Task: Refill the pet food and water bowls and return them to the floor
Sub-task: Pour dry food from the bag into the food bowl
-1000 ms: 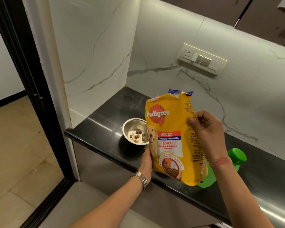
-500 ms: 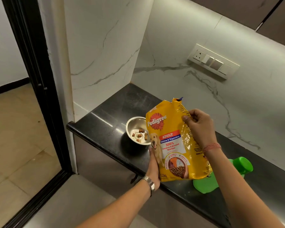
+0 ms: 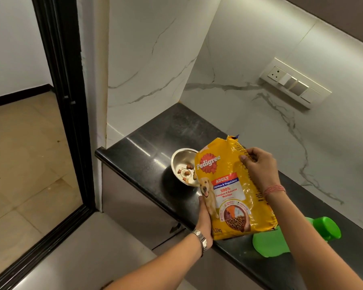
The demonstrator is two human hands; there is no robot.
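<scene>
Pedigree bag point(image 3: 228, 189) stays upright beside bowl point(image 3: 183, 167).

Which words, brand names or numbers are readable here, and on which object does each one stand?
All on the yellow food bag:
"Pedigree"
"ADULT"
"Chicken & Vegetables"
"100% Complete & Balanced Nutrition"
"1.2 kg", partly hidden by the left hand
The side panel's fine print is too small to read.
</scene>
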